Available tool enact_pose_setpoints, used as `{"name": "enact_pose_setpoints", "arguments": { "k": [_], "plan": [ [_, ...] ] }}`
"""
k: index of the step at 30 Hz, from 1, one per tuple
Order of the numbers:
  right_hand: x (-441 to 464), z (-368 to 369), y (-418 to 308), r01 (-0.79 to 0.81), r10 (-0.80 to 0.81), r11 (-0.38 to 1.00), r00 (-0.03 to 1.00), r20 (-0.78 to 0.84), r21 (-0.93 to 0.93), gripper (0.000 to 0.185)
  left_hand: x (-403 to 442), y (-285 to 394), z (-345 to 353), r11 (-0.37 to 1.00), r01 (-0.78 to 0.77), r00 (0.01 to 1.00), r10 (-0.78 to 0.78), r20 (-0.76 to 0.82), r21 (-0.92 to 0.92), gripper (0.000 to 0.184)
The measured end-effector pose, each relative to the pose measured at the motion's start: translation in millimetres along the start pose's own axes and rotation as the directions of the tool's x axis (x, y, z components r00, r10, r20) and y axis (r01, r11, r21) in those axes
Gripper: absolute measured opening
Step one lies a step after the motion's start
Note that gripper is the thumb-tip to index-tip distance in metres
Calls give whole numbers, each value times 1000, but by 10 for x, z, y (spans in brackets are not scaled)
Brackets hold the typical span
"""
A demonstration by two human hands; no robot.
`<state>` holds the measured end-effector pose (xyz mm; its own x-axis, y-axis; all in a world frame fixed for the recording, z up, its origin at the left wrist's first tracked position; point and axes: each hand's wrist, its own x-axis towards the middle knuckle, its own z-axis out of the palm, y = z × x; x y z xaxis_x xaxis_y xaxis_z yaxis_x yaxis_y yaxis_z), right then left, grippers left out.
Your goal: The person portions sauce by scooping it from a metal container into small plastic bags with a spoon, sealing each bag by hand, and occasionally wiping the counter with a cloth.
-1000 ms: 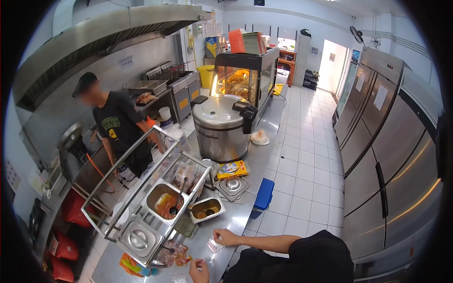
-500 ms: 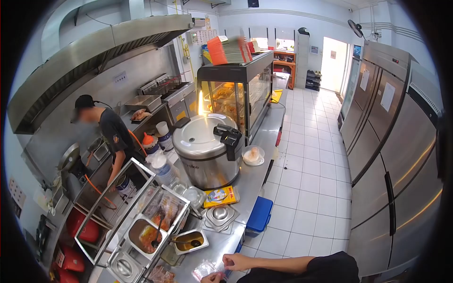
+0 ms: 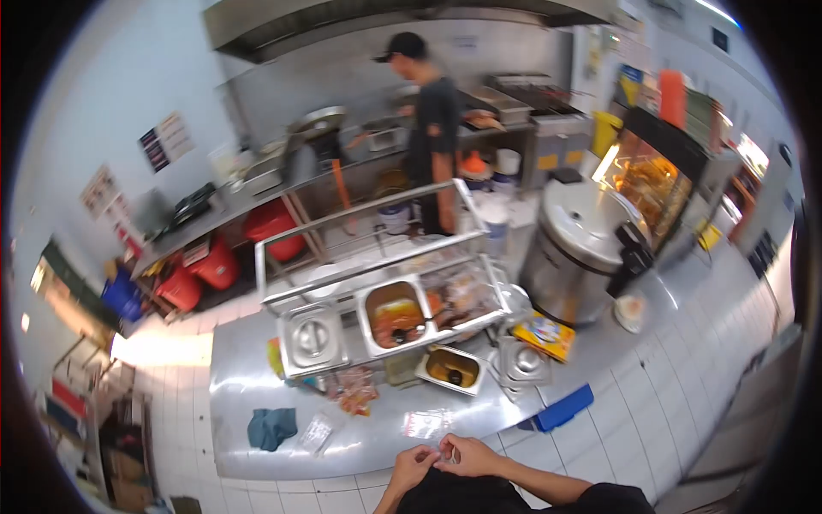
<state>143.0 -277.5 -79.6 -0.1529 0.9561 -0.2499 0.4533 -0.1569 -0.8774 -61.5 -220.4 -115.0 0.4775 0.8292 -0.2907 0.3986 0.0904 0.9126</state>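
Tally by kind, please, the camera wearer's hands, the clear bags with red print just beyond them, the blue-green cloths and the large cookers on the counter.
Left hand and right hand: 2
Clear bag with red print: 1
Blue-green cloth: 1
Large cooker: 1
Total: 5

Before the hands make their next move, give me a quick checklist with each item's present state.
1. Left hand and right hand both in view: ok, close together.
2. Something held between them: cannot tell, too small to make out.
3. Clear plastic packet lying on the counter: ok, just beyond the hands.
4. Small steel pan covered: not ok, open.
5. Co-worker away from the hands: ok, beyond the counter.
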Motion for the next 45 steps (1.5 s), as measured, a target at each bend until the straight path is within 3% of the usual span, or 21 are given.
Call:
{"name": "enact_pose_setpoints", "arguments": {
  "k": [2,6,8,10,14,18,21,24,27,30,35,36,39,41,45],
  "plan": [
    [212,183,27,98,-101,991,994,-31,-87,40,64,11,-145,998,67,997,-67,30,0,23],
    [542,311,-142,170,-189,961,980,-68,-220,36,299,-173,-522,992,29,999,-25,35,-120,22],
    [631,396,-249,106,-129,970,987,-93,-219,35,338,-34,-684,994,24,999,-19,51,-110,22],
    [736,424,-365,18,-47,963,994,-102,-269,33,472,-132,-783,998,-66,995,66,72,-2,22],
    [857,600,-268,21,-94,959,963,-251,-283,35,615,-112,-927,984,-138,984,123,132,113,21],
    [895,593,-78,76,-95,990,981,-167,-117,29,733,-98,-1100,885,-333,929,250,272,324,17],
    [810,586,-58,102,-140,980,964,-227,-171,22,692,99,-1094,892,-347,905,238,352,289,21],
    [728,665,-110,47,-116,975,941,-318,-216,19,857,-103,-951,897,-419,856,338,391,141,22],
    [746,590,-163,-14,-54,974,956,-290,-227,23,951,-70,-902,944,-327,857,276,436,45,24],
    [777,584,-194,33,-70,992,946,-316,-120,27,1044,-112,-916,990,-109,862,50,504,88,27],
    [911,627,-45,128,-112,992,928,-357,22,27,1247,-621,-918,996,-90,857,91,507,-25,23],
    [901,615,-58,110,-110,994,943,-314,-20,28,1223,-568,-930,996,-83,859,92,504,-40,22],
    [922,557,-70,96,-132,982,963,-237,-160,31,1119,-356,-1014,972,-210,826,117,551,109,22],
    [924,568,-48,114,-177,959,956,-233,-259,31,1095,-362,-1019,963,-228,842,123,525,141,23],
    [939,399,-40,33,-119,946,961,-249,-323,32,1044,-471,-987,900,-324,883,178,434,291,26]
  ]
}}
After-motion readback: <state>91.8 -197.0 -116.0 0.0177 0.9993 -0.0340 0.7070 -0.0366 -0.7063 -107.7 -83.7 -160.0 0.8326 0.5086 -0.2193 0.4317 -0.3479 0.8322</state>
